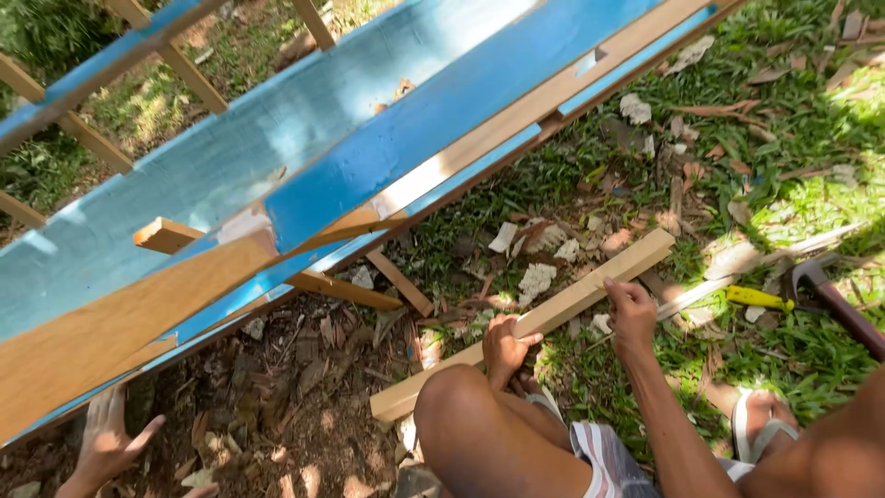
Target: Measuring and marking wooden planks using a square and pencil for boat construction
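Wooden batten lies uncut on the grass, left hand and right hand both gripping it

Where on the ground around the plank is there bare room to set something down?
The clearest patch is the grass right of the right hand, below the hammer. Dirt between the other person's hand and the knee is open but leaf-strewn. Between the wooden plank and the blue boat hull, scraps crowd it.
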